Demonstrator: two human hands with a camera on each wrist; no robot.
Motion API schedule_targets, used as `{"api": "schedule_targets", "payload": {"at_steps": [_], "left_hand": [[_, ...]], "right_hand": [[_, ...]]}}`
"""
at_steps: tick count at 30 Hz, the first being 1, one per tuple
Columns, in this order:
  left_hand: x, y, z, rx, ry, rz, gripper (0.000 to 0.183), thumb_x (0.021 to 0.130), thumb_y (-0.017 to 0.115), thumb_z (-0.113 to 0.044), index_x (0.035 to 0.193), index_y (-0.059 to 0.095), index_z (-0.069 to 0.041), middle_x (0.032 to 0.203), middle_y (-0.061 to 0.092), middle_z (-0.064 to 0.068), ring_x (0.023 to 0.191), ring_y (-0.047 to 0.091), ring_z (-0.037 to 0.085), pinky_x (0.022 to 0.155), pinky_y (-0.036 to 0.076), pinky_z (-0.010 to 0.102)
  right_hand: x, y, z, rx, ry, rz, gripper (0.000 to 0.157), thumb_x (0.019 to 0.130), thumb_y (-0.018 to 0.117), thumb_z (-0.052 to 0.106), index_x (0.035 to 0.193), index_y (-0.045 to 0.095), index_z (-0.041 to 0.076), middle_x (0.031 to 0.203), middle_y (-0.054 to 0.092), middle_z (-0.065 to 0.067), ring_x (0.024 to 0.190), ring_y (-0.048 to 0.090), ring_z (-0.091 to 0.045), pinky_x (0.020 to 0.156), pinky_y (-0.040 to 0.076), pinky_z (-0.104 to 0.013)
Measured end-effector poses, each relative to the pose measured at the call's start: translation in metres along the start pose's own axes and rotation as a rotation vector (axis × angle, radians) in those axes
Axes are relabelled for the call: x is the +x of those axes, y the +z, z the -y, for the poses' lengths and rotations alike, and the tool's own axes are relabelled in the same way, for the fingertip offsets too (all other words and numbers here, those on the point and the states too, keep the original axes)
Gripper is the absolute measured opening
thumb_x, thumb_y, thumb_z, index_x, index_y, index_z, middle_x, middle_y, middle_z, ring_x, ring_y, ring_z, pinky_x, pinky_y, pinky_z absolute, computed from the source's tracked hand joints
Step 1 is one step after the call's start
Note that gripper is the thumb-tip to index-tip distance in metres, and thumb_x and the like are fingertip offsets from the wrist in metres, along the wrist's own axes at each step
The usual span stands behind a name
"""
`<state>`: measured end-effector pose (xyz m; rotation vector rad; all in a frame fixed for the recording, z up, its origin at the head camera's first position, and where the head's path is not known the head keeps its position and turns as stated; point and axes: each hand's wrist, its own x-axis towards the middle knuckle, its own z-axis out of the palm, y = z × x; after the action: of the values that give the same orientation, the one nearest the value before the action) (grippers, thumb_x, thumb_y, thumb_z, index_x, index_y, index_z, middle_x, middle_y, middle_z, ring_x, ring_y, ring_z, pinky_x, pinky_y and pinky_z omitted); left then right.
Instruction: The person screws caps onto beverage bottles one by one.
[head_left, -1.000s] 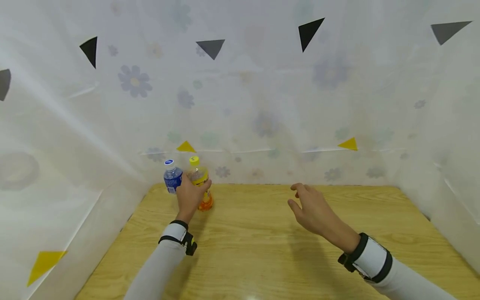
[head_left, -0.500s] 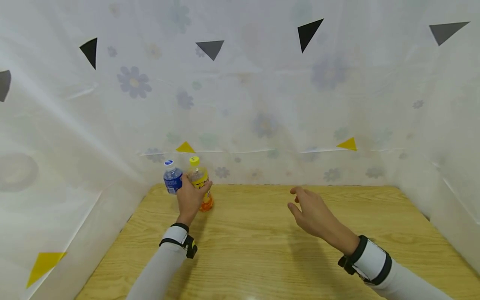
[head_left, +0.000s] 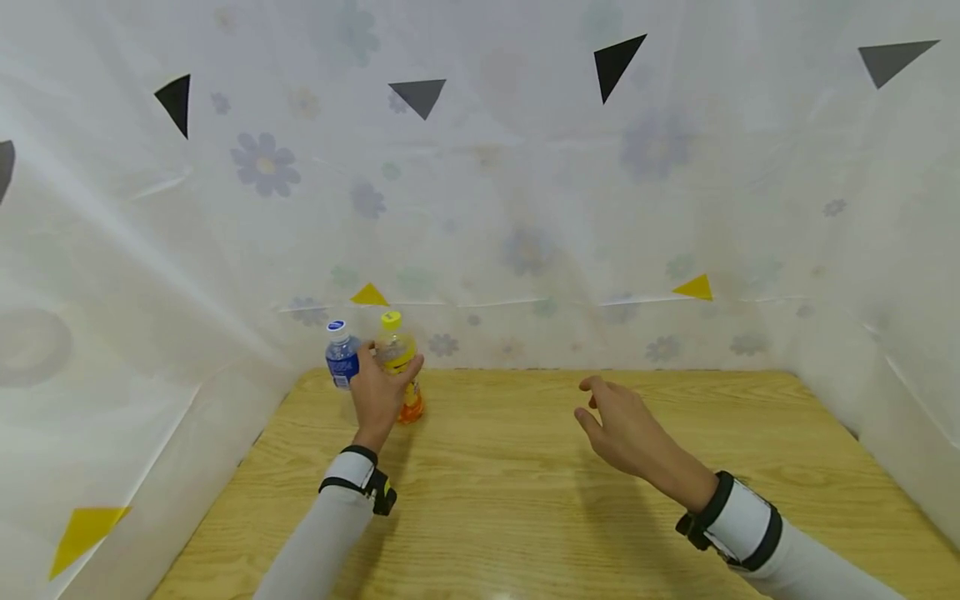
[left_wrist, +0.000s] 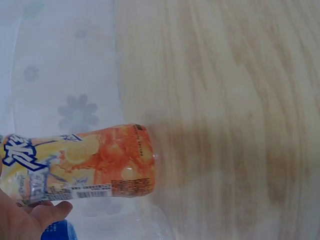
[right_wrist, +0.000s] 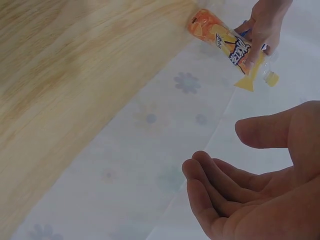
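My left hand curls round an iced-tea bottle with a yellow cap and orange lower part, near the table's far left. In the left wrist view, that bottle shows its fruit-printed label, with fingertips along its side. Just left of this hand stands a clear water bottle with a blue label and white cap, partly covered by the hand. My right hand hovers over the right half of the table, holding nothing. Its fingers bend loosely, thumb apart, in the right wrist view.
The wood-grain table meets a pale flowered plastic sheet at its back edge. Similar sheeting rises at both sides. Black, grey and yellow triangles are stuck on it.
The iced-tea bottle has straightened slightly, and the left index finger now shows farther from its neck. The right hand stays almost still.
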<state>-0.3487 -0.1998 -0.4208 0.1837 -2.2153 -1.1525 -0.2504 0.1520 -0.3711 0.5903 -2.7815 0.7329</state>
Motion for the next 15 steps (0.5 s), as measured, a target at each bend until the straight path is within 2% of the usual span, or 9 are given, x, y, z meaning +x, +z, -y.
{"api": "schedule_targets", "payload": {"at_steps": [1,3,6,12,15], "left_hand": [[0.0004,-0.0009,-0.0017,0.001,-0.005,0.003,0.084,0.083,0.081,-0.048,0.143,0.041,-0.005,0.109,0.07,0.026,0.089,0.07,0.042,0.078,0.055,0.055],[0.0014,-0.0028,-0.0046,0.001,-0.006,0.001,0.085,0.083,0.081,-0.048,0.145,0.041,-0.004,0.114,0.069,0.027,0.098,0.07,0.041,0.084,0.056,0.054],[0.0026,-0.004,-0.0069,0.0,-0.005,-0.004,0.085,0.084,0.082,-0.046,0.146,0.041,-0.005,0.111,0.07,0.026,0.097,0.071,0.04,0.082,0.057,0.054],[0.0044,-0.0044,-0.0065,0.007,0.033,-0.057,0.081,0.084,0.083,-0.043,0.146,0.045,-0.009,0.095,0.073,0.02,0.081,0.072,0.035,0.07,0.058,0.05],[0.0058,-0.0039,-0.0073,0.013,0.058,-0.071,0.077,0.085,0.082,-0.042,0.147,0.046,-0.011,0.073,0.066,0.015,0.061,0.065,0.03,0.056,0.052,0.043]], "right_hand": [[0.0001,0.0001,0.0001,-0.001,0.003,0.002,0.035,0.101,0.06,0.014,0.131,0.055,-0.005,0.107,0.067,-0.019,0.094,0.066,-0.036,0.071,0.054,-0.042],[0.0005,0.0002,0.0004,0.001,0.012,0.009,0.035,0.102,0.06,0.014,0.131,0.055,-0.005,0.107,0.066,-0.018,0.093,0.066,-0.034,0.071,0.054,-0.041],[0.0007,0.0003,0.0012,0.003,0.023,0.022,0.035,0.102,0.06,0.014,0.13,0.055,-0.004,0.106,0.066,-0.017,0.092,0.065,-0.033,0.071,0.053,-0.041],[-0.0001,0.0011,0.0003,0.007,0.026,0.032,0.034,0.101,0.061,0.015,0.129,0.056,-0.004,0.106,0.066,-0.017,0.091,0.065,-0.032,0.072,0.053,-0.043],[0.0003,0.0014,-0.0002,0.012,0.02,0.029,0.034,0.101,0.061,0.014,0.129,0.056,-0.004,0.106,0.066,-0.017,0.092,0.065,-0.032,0.071,0.053,-0.042]]}}
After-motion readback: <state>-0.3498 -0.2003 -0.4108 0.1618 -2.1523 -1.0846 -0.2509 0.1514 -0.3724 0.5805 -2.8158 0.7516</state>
